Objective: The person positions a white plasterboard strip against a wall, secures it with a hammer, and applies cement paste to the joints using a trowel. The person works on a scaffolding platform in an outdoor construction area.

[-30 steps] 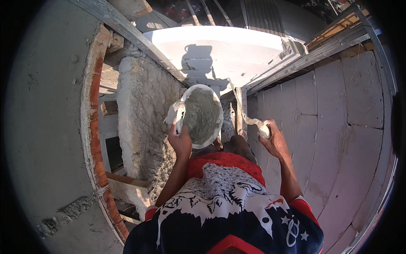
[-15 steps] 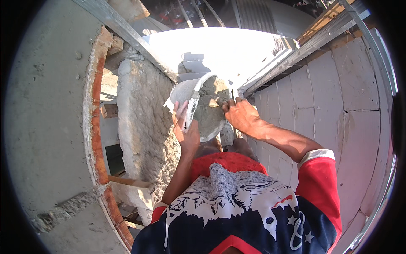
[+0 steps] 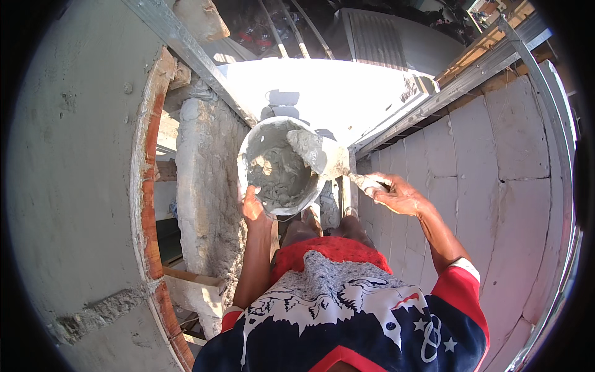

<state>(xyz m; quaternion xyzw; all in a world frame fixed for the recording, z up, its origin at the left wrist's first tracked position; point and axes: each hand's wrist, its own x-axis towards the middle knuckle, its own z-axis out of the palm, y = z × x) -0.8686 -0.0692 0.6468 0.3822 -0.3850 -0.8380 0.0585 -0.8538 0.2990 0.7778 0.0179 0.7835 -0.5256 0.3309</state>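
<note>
My left hand [image 3: 253, 206] grips the near left rim of a round whitish bucket [image 3: 243, 162], its thumb over the edge. Wet grey mortar [image 3: 279, 177] lies inside, rough on top. My right hand [image 3: 396, 195] is closed round the handle of a trowel [image 3: 328, 157], to the right of the bucket. The trowel's mortar-smeared blade reaches left over the bucket's far right rim, its tip above the mortar. Whether the blade touches the rim, I cannot tell.
A rough concrete edge [image 3: 207, 186] and an orange-brown beam [image 3: 150, 173] stand left, beside a grey plastered surface [image 3: 74, 186]. Pale block walling [image 3: 471, 161] rises at right. Metal channels [image 3: 192, 59] slant past a bright white panel [image 3: 310, 87]. My feet are below the bucket.
The bucket has gone from tilted to more upright, its mouth now facing up. My right hand has moved right and back, and the trowel now shows plainly. My left hand has shifted slightly lower.
</note>
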